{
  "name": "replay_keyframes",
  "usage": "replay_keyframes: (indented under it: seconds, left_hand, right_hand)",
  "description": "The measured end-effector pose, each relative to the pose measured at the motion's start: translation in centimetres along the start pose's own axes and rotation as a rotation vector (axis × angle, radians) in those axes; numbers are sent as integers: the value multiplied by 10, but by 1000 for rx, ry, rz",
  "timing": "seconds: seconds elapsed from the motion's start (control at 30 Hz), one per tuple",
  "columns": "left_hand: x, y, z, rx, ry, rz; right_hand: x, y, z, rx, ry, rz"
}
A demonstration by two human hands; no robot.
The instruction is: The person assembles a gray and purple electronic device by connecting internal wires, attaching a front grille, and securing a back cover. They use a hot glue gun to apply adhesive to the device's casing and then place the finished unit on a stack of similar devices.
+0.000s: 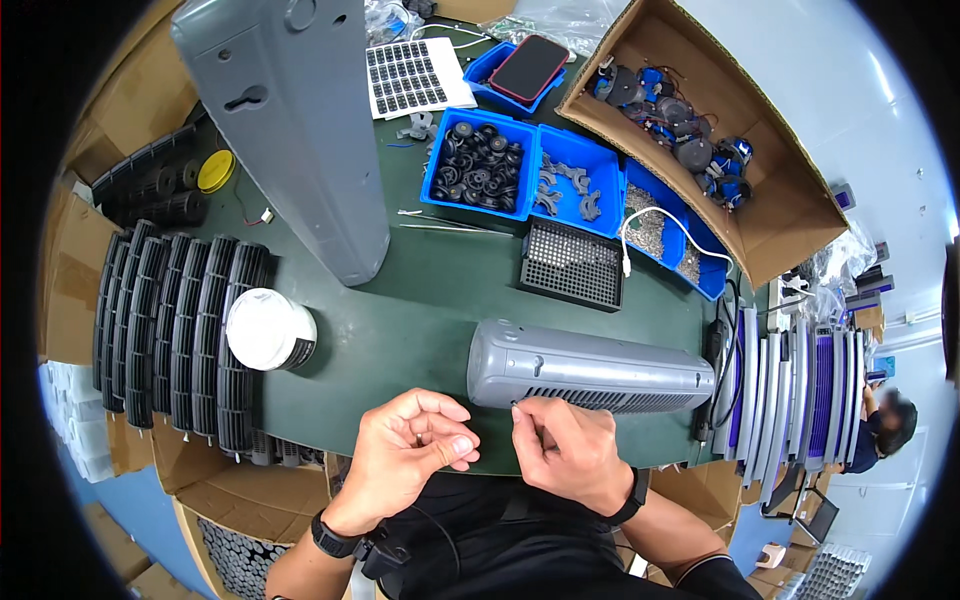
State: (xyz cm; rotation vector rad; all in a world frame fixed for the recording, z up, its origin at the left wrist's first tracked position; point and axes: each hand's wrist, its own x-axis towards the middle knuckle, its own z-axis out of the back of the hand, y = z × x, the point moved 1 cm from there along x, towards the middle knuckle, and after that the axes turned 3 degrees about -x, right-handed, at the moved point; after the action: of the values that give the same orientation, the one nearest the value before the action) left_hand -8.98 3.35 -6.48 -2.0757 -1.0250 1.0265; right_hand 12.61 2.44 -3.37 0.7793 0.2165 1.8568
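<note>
Head view: so this is a busy counter, and the two bare hands are at the lower middle of the frame. The left hand is loosely curled, thumb and fingertips drawn close together; can't tell if something tiny sits in there. The right hand is bunched up, thumb against the curled index finger, right at the near edge of the grey housing. Looks like a small dark bit at its fingertips, but it's too small to say what, so no call on whether it's gripping.

That housing lies on its side in the center-right, vented strip toward the person, probably so the slots face the fingers. A second grey housing stands upright at upper left, which I'd guess saves counter space. White-lidded tub is parked left of the hands, next to a row of black fan rollers lined up side by side, seemingly so they don't roll off.

Upper middle, small stuff is sorted by kind: black wheels in one blue bin, grey clips in the next. Perforated black tray sits just below. The cardboard box at upper right is tipped toward the person, motors showing, presumably for easy grabbing. Grey-and-purple panels stand on edge at far right, packed like books.
</note>
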Motion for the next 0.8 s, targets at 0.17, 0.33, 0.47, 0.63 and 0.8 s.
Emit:
replay_keyframes:
  seconds: [0.17, 0.33, 0.47, 0.63, 0.8]
  left_hand:
    - [1, 5, 3, -142, 8, -6]
    - [-3, 12, 5, -453, 92, 18]
    - [-5, 16, 0, -492, 170, -4]
    - [-7, 7, -16, -365, 225, -38]
    - [-7, -2, -43, -189, 228, -82]
  right_hand:
    - [0, 1, -2, -21, -25, -15]
    - [1, 6, 1, 64, -28, -70]
    - [2, 21, 20, 507, 49, -255]
    - [4, 31, 45, 785, 148, -251]
    - [-2, 21, 62, 784, 237, -196]
